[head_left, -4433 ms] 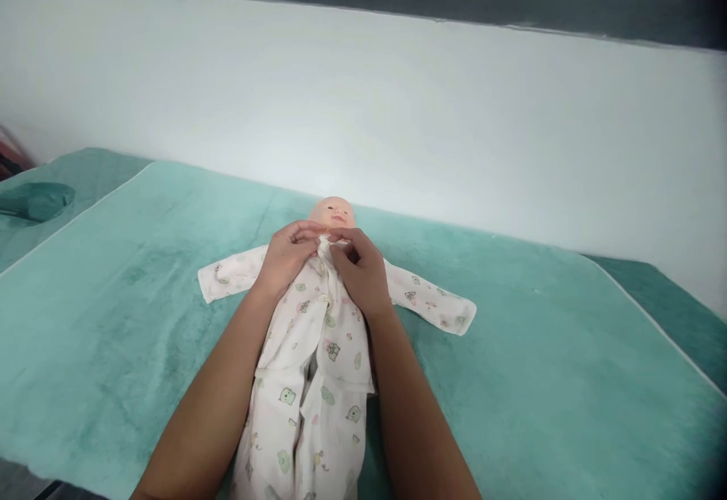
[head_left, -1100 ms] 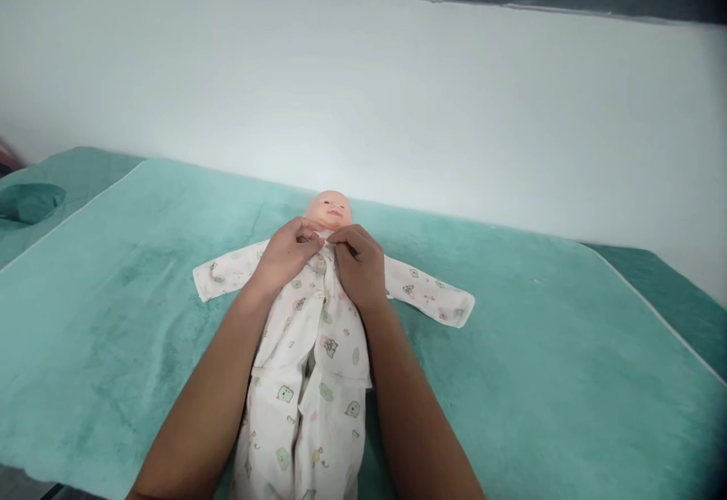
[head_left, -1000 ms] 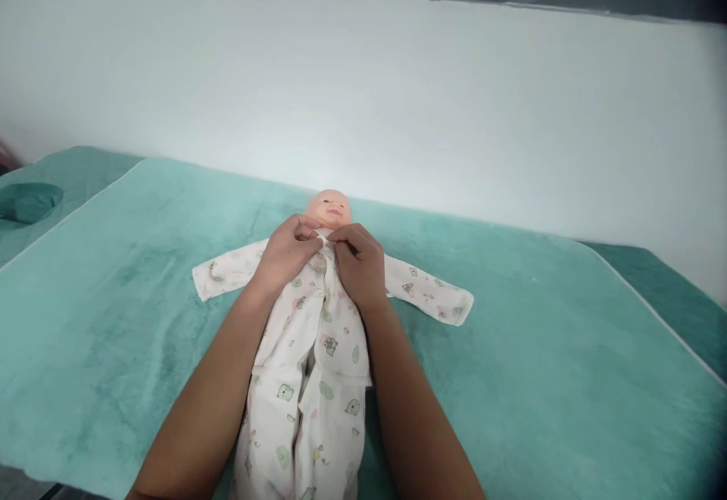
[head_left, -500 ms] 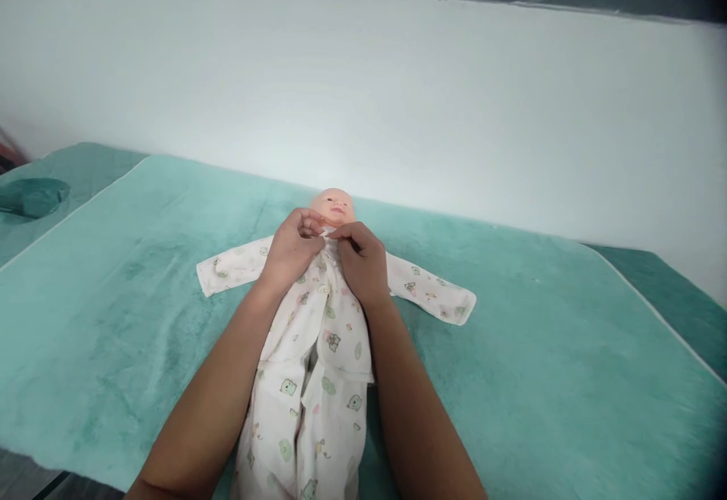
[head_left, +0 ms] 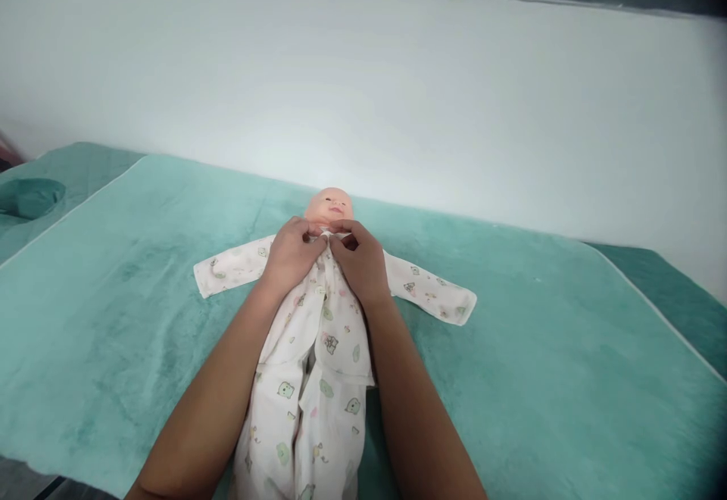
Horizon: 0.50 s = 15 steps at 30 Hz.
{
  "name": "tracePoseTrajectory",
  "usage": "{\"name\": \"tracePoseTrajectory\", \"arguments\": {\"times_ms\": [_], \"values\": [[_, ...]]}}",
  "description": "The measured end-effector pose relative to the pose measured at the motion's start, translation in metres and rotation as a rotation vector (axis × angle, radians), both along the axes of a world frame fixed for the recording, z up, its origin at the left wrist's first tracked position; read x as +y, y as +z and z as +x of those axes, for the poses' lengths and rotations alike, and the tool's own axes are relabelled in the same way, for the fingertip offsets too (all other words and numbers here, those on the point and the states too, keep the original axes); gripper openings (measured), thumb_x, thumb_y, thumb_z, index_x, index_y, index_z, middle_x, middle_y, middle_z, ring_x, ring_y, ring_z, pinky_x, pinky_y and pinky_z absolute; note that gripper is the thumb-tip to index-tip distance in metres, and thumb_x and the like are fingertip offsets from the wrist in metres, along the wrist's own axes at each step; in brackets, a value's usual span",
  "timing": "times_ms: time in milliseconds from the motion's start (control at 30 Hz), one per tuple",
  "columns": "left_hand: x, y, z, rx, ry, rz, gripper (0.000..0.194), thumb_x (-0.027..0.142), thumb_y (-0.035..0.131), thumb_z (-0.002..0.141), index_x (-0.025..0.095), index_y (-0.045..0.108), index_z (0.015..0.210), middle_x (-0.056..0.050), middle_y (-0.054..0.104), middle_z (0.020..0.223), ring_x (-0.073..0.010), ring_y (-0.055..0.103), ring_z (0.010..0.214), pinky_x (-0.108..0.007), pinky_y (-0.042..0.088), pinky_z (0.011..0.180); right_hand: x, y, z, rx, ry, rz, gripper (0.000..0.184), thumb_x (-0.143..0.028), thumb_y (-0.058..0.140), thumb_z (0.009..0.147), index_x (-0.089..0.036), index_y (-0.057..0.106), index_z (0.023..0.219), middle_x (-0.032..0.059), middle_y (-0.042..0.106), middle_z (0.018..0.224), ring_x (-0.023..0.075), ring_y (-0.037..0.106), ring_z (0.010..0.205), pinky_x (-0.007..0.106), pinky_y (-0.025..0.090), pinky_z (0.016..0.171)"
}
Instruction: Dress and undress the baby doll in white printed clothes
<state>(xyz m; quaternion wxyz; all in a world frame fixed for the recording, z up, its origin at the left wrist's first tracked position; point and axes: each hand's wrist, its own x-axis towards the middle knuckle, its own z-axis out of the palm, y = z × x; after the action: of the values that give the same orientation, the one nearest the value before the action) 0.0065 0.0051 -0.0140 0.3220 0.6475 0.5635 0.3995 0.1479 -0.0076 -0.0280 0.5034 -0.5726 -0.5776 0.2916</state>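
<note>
Printed top (head_left: pixel 341 326), just below the doll's head (head_left: pixel 330 201), its collar pinched by the nearly closed fingertips of left hand (head_left: pixel 289 256) and right hand (head_left: pixel 366 264); apparent collar-edge fastening calls for steady fingertip alignment.

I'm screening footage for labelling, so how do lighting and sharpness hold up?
Head view: soft light, brightest on the wall; right edge darkened; fine detail of the shirt looks smeared between the left hand and right hand.

Hands (head_left: pixel 328 261) — at doll's (head_left: pixel 332 204) collar (head_left: pixel 326 232)
</note>
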Motion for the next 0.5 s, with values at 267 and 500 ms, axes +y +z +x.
{"name": "tracePoseTrajectory", "arguments": {"times_ms": [267, 500], "values": [[0.0023, -0.0045, -0.0034, -0.226, -0.066, -0.041, 0.011, 0.03, 0.066, 0.084, 0.02, 0.07, 0.084, -0.001, 0.063, 0.085, -0.0154, 0.057, 0.077, -0.029, 0.043, 0.074, 0.0004, -0.0031, 0.0017, 0.021, 0.035, 0.034, 0.021, -0.027, 0.058, 0.081, -0.024, 0.074, 0.093, 0.0001, 0.073, 0.089, 0.0175, 0.061, 0.075, 0.032, 0.049, 0.077], [0.0035, -0.0079, -0.0039, -0.167, -0.033, 0.07, 0.012, 0.017, 0.061, 0.084, 0.021, 0.068, 0.093, -0.003, 0.064, 0.103, -0.0151, 0.059, 0.085, -0.031, 0.046, 0.085, 0.002, -0.004, 0.0038, 0.021, 0.069, 0.052, 0.023, -0.024, 0.056, 0.079, -0.022, 0.074, 0.094, 0.0004, 0.074, 0.09, 0.0172, 0.062, 0.078, 0.031, 0.049, 0.078]]}}
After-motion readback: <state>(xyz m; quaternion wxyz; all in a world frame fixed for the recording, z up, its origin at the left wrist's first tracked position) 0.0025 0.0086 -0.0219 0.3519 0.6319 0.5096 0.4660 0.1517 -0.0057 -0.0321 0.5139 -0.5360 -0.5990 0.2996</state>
